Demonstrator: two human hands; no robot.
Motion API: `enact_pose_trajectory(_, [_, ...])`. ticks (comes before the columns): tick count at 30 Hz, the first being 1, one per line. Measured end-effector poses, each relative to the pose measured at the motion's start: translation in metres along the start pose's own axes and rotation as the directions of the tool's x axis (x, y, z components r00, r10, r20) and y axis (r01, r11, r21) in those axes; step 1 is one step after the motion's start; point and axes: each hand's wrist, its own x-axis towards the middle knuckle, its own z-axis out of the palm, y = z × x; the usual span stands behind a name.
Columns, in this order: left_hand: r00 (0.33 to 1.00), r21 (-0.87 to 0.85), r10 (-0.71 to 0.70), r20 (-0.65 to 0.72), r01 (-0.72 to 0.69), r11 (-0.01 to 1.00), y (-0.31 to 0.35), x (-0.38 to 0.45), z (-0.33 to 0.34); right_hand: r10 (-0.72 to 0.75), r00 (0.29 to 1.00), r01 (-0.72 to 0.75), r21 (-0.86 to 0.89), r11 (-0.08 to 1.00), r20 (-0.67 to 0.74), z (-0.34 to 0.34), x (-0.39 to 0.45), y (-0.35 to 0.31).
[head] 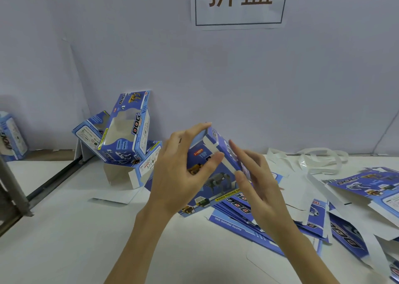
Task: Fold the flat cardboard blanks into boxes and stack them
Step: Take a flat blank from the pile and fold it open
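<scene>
At far left a folded box (pixel 11 135) stands against the wall. Further right, the stack of finished boxes (pixel 127 132) leans in a loose, tilted heap near the wall; it looks unstable and a careless placement could topple it.

At centre, the left hand (pixel 183 171) grips the box in work (pixel 216 169), fingers curled over its upper end and thumb on the printed face. The right hand (pixel 257 182) lies with nearly straight fingers pressed against the box's right side, apparently tucking a flap.

Judgement: thin printed card, light, stiff along its creases, easily dented at the window panel; best held by corners and edges.

Right of the hands, the flat blanks (pixel 313 219) lie fanned on the table (pixel 64 240), overlapping. White strapping bands (pixel 319 158) lie behind them, near the wall.
</scene>
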Motion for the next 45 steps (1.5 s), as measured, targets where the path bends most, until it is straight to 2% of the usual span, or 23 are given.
enact_pose_trajectory(2, [1.000,-0.005,-0.001,0.018,0.001,1.000,0.000,0.000,-0.001,-0.055,0.998,0.058,-0.139,0.989,0.025,0.001,-0.001,0.003])
enact_pose_trajectory(4, [0.999,-0.018,-0.010,0.036,0.011,1.000,0.000,-0.001,-0.002,-0.079,0.995,0.090,-0.207,0.974,0.063,0.002,-0.002,0.006])
enact_pose_trajectory(14, [0.993,0.023,0.013,0.117,-0.015,1.000,0.001,-0.001,-0.006,-0.044,0.985,0.092,-0.289,0.953,0.168,0.002,-0.006,0.004])
enact_pose_trajectory(16, [0.990,0.094,0.041,0.137,-0.054,0.994,0.001,-0.002,-0.007,-0.062,0.987,0.106,-0.306,0.946,0.152,0.002,-0.006,0.003])
enact_pose_trajectory(18, [0.978,0.257,0.132,0.164,-0.171,0.951,0.001,-0.003,-0.004,-0.096,0.985,0.138,-0.334,0.933,0.140,0.002,-0.006,0.003])
enact_pose_trajectory(21, [0.950,0.391,0.191,0.249,-0.279,0.877,0.005,-0.007,0.006,-0.111,0.984,0.146,-0.273,0.951,0.138,0.004,-0.005,0.003])
enact_pose_trajectory(26, [0.951,0.246,0.150,0.271,-0.219,0.944,0.007,-0.009,0.011,-0.097,0.994,0.105,-0.174,0.979,0.056,0.007,-0.004,0.008])
enact_pose_trajectory(29, [0.940,0.381,0.215,0.265,-0.307,0.872,0.002,-0.006,0.004,-0.125,0.992,0.128,-0.172,0.977,0.025,0.009,-0.005,0.011])
enact_pose_trajectory(31, [0.951,0.406,0.194,0.242,-0.281,0.870,-0.002,-0.005,0.001,-0.128,0.992,0.130,-0.167,0.977,0.019,0.012,-0.006,0.012])
enact_pose_trajectory(34, [0.964,0.324,0.151,0.218,-0.218,0.921,-0.007,-0.006,0.002,-0.118,0.993,0.122,-0.186,0.975,0.031,0.016,-0.007,0.013])
enact_pose_trajectory(45, [0.969,0.348,0.132,0.209,-0.200,0.916,-0.007,-0.005,0.001,-0.113,0.993,0.117,-0.096,0.989,0.047,0.015,-0.008,0.007])
